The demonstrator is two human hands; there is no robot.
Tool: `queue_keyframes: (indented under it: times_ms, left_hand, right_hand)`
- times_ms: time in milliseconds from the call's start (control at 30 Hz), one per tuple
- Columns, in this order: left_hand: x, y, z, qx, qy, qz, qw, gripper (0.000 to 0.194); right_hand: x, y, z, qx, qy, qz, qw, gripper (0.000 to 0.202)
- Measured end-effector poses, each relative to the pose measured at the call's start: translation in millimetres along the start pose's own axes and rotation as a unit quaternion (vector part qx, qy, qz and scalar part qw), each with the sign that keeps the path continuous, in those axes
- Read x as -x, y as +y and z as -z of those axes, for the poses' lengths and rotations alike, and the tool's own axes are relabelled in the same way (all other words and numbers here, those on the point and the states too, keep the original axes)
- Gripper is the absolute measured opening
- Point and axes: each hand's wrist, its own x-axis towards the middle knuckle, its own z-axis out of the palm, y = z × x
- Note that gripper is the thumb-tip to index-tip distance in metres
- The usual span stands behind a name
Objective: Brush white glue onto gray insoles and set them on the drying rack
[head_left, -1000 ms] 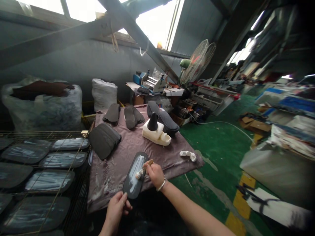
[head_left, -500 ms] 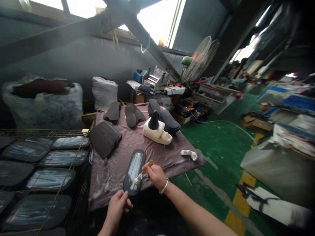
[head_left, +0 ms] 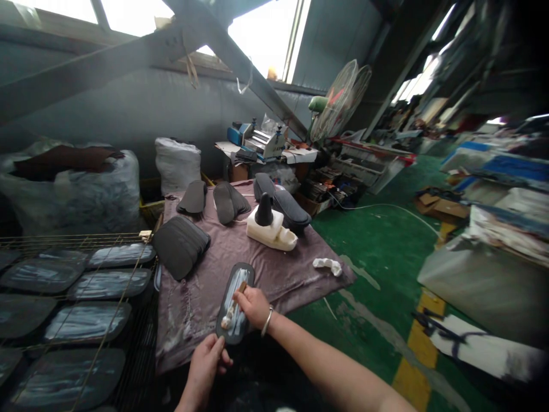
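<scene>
My right hand (head_left: 254, 307) is closed around the wooden handle of a brush (head_left: 230, 313). The brush's white-coated end rests on a dark, rounded oblong pad (head_left: 250, 273), streaked with white paste along its length. My left hand (head_left: 206, 360) pinches the near left edge of this pad between thumb and fingers. Beyond the hands stands a cream plastic container (head_left: 268, 236) with a black cone on top. Stacks of similar dark pads (head_left: 180, 249) lie fanned on the cloth-covered table (head_left: 206, 297).
On the left, a wire rack (head_left: 98, 236) carries several pads with white streaks. A crumpled white strip (head_left: 327, 266) lies near the table's right corner. Behind are stuffed plastic bags (head_left: 77, 194), a roller machine (head_left: 261, 140) and a fan (head_left: 341, 100). Green floor (head_left: 364, 240) runs along the right.
My right hand and the brush have moved left across the pad, toward its near left edge. The left hand keeps its hold. The whole view has shifted slightly.
</scene>
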Motion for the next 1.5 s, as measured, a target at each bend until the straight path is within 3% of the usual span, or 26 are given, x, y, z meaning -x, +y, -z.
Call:
queue_keyframes:
  times_ms: [133, 300, 467, 633, 767, 833, 933, 1000, 1100, 1200, 1267, 1333, 1400, 1500]
  left_hand:
    - [3.5, 2.6, -0.2, -0.004, 0.005, -0.009, 1.0, 0.036]
    - [4.7, 6.6, -2.2, 0.003, 0.003, 0.004, 1.0, 0.036]
    - [2.2, 6.1, -3.1, 0.001, 0.007, 0.0, 1.0, 0.037]
    - [-3.4, -3.2, -2.6, 0.006, 0.012, 0.007, 1.0, 0.041]
    - [-8.4, -11.7, -3.9, 0.019, 0.028, 0.015, 0.999, 0.043]
    - [-9.8, -13.6, -4.2, 0.017, 0.032, 0.014, 0.999, 0.043]
    - [-11.1, -14.4, -3.0, 0.015, 0.037, 0.016, 0.999, 0.044]
    - [-12.1, -15.0, -1.3, 0.013, 0.02, 0.017, 1.0, 0.045]
    - [-13.2, -15.8, 1.0, 0.008, -0.011, 0.016, 1.0, 0.044]
    - [-13.4, -15.5, 1.8, 0.007, -0.007, 0.016, 1.0, 0.045]
    - [-13.4, -14.9, 1.6, 0.005, -0.008, 0.019, 1.0, 0.045]
    - [-13.6, -14.5, 0.8, 0.003, -0.012, 0.026, 1.0, 0.045]
    - [-13.9, -14.5, -1.1, 0.002, -0.004, 0.031, 1.0, 0.047]
    - [-13.8, -14.1, -5.0, 0.007, 0.021, 0.02, 1.0, 0.05]
  right_hand:
    - [-3.6, 0.2, -1.6, 0.009, 0.03, -0.017, 0.999, 0.041]
    - [-2.9, -1.1, -3.0, 0.005, -0.038, -0.005, 0.999, 0.029]
    - [-6.5, 3.1, 4.7, 0.019, 0.015, -0.027, 0.999, 0.036]
    - [3.6, 6.4, 8.3, 0.017, -0.04, 0.013, 0.999, 0.03]
    - [-6.2, 13.1, 36.0, 0.045, 0.049, 0.034, 0.997, 0.033]
    - [-14.9, 18.9, 52.8, 0.077, 0.078, 0.097, 0.989, 0.03]
    - [-13.5, 26.4, 62.8, 0.177, 0.028, 0.26, 0.949, 0.022]
    - [2.6, 26.9, 56.9, 0.239, -0.031, 0.319, 0.916, 0.019]
    - [38.9, 18.7, 40.1, 0.265, -0.109, 0.337, 0.897, 0.017]
    - [59.1, 8.1, 30.8, 0.179, -0.137, 0.306, 0.925, 0.018]
    - [51.4, 7.3, 34.0, 0.104, -0.099, 0.246, 0.959, 0.022]
    - [29.1, 13.9, 44.6, 0.074, -0.02, 0.182, 0.98, 0.029]
    - [1.2, 25.0, 59.4, 0.087, 0.065, 0.141, 0.984, 0.034]
    - [-28.4, 38.6, 77.0, 0.099, 0.127, 0.124, 0.979, 0.034]
